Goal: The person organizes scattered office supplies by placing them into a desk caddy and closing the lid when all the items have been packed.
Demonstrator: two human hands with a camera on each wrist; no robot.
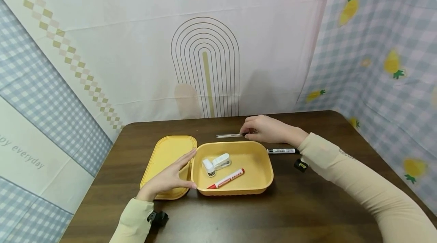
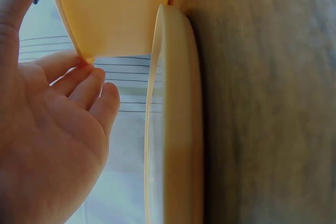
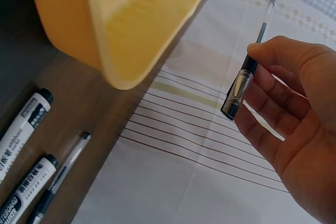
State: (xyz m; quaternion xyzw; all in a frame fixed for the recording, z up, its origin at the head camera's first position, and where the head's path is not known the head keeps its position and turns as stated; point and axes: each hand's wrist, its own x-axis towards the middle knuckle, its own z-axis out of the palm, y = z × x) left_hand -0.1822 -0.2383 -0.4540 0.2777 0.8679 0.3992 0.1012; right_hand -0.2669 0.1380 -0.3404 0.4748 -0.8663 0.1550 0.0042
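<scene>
My right hand (image 1: 264, 128) pinches a clear-barrelled pen (image 3: 252, 59) with a black grip and cap end between thumb and fingers, above the table behind the yellow box (image 1: 232, 192). My left hand (image 1: 170, 176) is spread along the box's left side, its fingertips touching the rim and the thumb near the front corner. Inside the box lie a white object resembling a small stapler (image 1: 222, 160) and a red-and-white marker (image 1: 227, 179). Under the left hand is the yellow lid (image 1: 174, 144), flat on the table and partly covered.
Right of the box lies a black-and-white whiteboard marker (image 1: 281, 151). The right wrist view shows a second whiteboard marker (image 3: 27, 190) and another clear pen (image 3: 63, 171) beside it. A patterned cloth (image 1: 273, 46) hangs behind the dark wooden table (image 1: 239, 220).
</scene>
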